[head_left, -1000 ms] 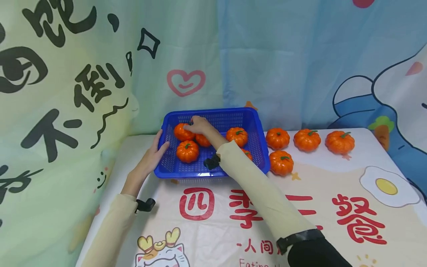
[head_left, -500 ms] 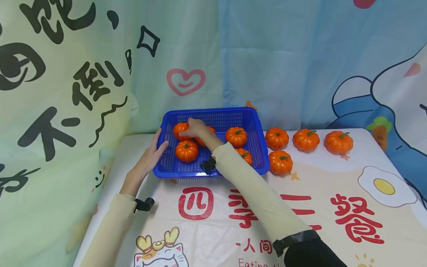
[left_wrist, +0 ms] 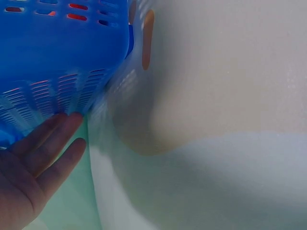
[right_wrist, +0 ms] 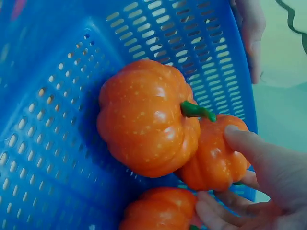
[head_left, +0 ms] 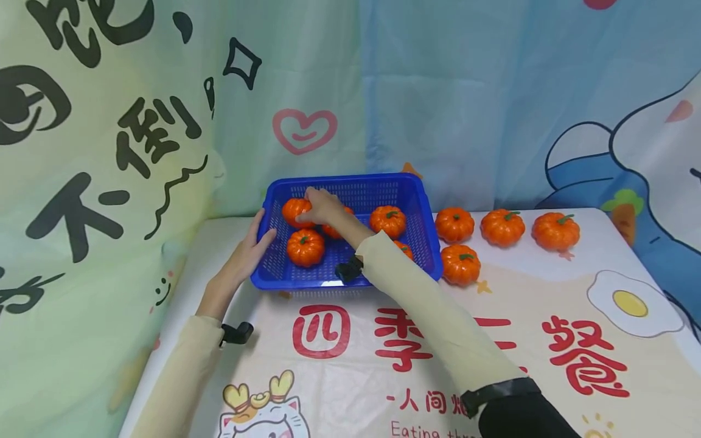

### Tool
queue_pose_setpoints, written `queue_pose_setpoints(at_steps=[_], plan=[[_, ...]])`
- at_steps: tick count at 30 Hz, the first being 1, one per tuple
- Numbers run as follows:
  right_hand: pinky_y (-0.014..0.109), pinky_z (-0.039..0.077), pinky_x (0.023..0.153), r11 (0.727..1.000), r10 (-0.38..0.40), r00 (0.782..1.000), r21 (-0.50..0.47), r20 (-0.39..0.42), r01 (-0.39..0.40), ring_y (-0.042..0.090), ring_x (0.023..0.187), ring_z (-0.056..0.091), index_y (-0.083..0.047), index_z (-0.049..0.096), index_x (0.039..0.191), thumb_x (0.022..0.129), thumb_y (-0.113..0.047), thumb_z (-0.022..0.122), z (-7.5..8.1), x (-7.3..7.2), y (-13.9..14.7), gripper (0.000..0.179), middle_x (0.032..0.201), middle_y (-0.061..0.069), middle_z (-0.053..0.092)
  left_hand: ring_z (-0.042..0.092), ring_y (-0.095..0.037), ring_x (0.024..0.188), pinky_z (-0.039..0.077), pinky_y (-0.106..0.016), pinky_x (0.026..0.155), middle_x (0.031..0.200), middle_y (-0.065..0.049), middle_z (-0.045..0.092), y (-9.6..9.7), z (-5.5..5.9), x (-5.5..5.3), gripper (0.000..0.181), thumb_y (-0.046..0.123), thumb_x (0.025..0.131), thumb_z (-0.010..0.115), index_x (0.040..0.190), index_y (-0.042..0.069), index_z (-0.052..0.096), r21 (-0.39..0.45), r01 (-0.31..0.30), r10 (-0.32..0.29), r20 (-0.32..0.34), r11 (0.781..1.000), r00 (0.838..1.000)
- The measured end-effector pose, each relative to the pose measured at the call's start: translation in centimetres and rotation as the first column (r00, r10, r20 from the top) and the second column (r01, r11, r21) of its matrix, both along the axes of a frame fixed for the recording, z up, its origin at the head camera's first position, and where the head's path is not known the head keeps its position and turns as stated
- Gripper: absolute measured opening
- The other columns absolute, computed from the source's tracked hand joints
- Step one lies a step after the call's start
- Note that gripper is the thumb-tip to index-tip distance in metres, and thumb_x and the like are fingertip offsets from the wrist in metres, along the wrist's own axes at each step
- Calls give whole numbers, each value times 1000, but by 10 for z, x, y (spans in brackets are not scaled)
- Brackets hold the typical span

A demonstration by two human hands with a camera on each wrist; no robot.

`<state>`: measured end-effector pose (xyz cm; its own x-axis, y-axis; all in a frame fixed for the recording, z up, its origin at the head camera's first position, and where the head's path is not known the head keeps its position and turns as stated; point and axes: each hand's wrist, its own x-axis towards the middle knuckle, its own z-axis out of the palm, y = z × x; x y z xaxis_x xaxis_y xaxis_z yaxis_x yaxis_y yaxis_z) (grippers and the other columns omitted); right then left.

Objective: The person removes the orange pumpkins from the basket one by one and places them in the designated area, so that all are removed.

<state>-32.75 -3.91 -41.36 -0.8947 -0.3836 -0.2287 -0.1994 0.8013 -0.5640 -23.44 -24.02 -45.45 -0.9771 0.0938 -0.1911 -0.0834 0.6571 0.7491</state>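
Note:
A blue perforated plastic basket [head_left: 339,285] holds several small orange pumpkins with green stems. My right hand [head_left: 327,207] reaches into its back left part and grips a pumpkin [head_left: 296,212]. In the right wrist view the thumb lies on that pumpkin [right_wrist: 211,158], with other fingers curled beneath it. Beside it are a larger-looking pumpkin [right_wrist: 146,120] and another one [right_wrist: 160,211] close to the fingertips. My left hand [head_left: 241,258] is at the basket's left side, thumb near the rim. Its straight fingers touch the outer wall in the left wrist view, where the hand [left_wrist: 41,167] shows below the basket.
Right of the basket, several more pumpkins stand on the table: one [head_left: 460,265] close to the basket's right rim, others [head_left: 502,228] in a row behind. A printed cloth [head_left: 547,304] covers the table. A printed curtain [head_left: 438,109] hangs behind and at the left.
My right hand has shifted its fingers from the pumpkin's top to its right side, with the thumb now lower on it. The left hand stays at the basket's side.

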Motion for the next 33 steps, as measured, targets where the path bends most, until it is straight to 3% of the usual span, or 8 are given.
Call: queue_pose_setpoints(at_steps=[3,7,13,16,20,28,33], plan=[[44,47,101,998,62,997,-13,-36,-62,27,111,54,-11,50,127,88,-43,69,10,4,7,55,125,10,56,34,-50,138,26,-65,113,162,-19,18,-1,2,0,72,61,98,31,155,38,-8,3,0,0,2,1000,1000],[42,47,98,984,167,983,-47,-78,-171,27,112,55,-9,50,132,87,-42,69,26,21,42,58,127,13,55,37,-50,137,28,-63,113,161,-20,20,5,-1,-1,72,61,98,32,155,39,-7,18,6,-6,1,1000,1000],[38,54,93,946,275,955,-144,-114,-290,28,109,59,-7,54,134,87,-33,73,41,75,109,57,122,14,53,36,-50,138,27,-63,113,160,-20,20,2,-1,1,72,61,98,32,155,38,-7,11,-1,2,-12,1000,1000],[40,56,92,942,262,956,-181,-131,-283,26,109,60,-9,56,134,85,-32,74,43,102,135,57,121,12,53,36,-51,137,27,-64,112,161,-21,19,0,0,1,73,61,98,31,155,37,-8,0,9,-9,-11,1000,1000],[39,58,85,933,234,962,-248,-138,-262,26,110,58,-11,57,132,83,-28,77,41,124,157,55,124,12,53,37,-51,136,27,-65,112,160,-21,19,-2,2,0,74,62,98,31,156,35,-7,3,11,-11,-16,1000,1000],[32,59,80,933,188,976,-291,-113,-214,32,112,61,-13,58,131,83,-26,77,36,138,186,53,122,13,52,36,-51,137,27,-66,111,161,-21,20,-3,1,2,75,64,97,31,155,36,-7,14,-3,3,-6,1000,1000],[32,59,80,950,160,975,-245,-156,-195,31,111,61,-13,56,132,83,-27,76,38,142,211,54,124,12,52,35,-50,138,27,-64,113,161,-19,18,-4,1,1,74,63,97,31,155,38,-7,23,-2,2,-5,1000,1000]])
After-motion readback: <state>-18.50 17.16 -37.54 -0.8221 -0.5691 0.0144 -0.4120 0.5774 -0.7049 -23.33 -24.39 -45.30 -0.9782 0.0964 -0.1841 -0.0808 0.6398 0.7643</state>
